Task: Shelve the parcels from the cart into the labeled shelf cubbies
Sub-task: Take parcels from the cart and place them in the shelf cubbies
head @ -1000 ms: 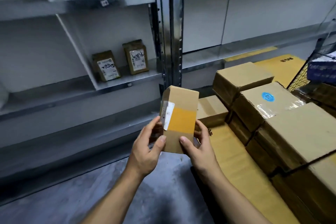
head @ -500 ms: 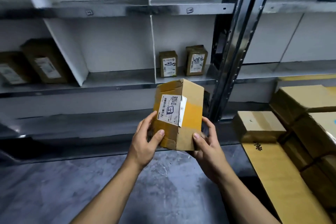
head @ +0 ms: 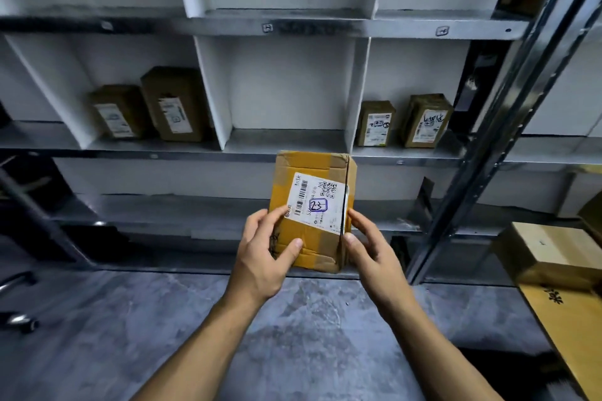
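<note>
Left hand: you are gripping the parcel's (head: 311,239) lower left edge with your left hand (head: 264,257), thumb lying across the front face and fingers curled round behind.
Right hand: your right hand (head: 374,251) is clasping the lower right edge, with the thumb at the corner and the fingers curled along the side.
Reason for the grip: both hands are sitting low on the parcel, probably so that the label (head: 317,197) is showing uncovered.
Parcel: it is hanging upright in the air in front of the shelf (head: 195,153), just below the cubby row, touching only your hands.
Label: it is facing you, with a handwritten number boxed in blue that looks like 23. You are likely reading it to choose a cubby.
Cubbies: the middle cubby (head: 286,91) is lying straight beyond the parcel. Two boxes (head: 176,104) are standing in the cubby to its left and two more (head: 376,124) in the one to its right, labels turned outward.
Shelf tags: the small tags (head: 267,28) on the rail above are showing too blurred to read, so I cannot tell which cubby matches.
Cart load: more cartons (head: 553,251) are waiting at the right edge, so much shelving is probably remaining.
</note>
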Available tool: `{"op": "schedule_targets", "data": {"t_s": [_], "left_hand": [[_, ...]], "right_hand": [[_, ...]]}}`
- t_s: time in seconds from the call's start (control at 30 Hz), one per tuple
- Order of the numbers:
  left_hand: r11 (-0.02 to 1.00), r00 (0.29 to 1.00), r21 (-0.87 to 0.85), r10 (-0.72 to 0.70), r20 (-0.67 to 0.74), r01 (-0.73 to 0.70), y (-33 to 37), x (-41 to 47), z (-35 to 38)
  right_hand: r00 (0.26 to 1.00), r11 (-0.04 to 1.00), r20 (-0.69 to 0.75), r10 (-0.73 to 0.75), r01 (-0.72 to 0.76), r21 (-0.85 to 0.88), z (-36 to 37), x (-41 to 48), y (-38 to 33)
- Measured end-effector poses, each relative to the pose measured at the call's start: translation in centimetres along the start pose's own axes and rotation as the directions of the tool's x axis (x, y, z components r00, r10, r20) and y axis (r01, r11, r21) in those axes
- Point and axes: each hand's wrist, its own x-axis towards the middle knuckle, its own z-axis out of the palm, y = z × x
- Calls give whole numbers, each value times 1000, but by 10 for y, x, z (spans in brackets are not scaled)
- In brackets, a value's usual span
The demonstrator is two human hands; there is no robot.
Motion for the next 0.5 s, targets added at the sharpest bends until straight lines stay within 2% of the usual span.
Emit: {"op": "schedule_targets", "data": {"t_s": [0.13,0.5], "left_hand": [[999,999,38,-16,-29,17,-20,7,-20],[998,997,58,26,-72,-22,-32,54,-34]], "right_hand": [[1000,999,29,-7,8,-49,37,13,-9],[998,993,-62,-13,6,-114,77,75,-33]]}}
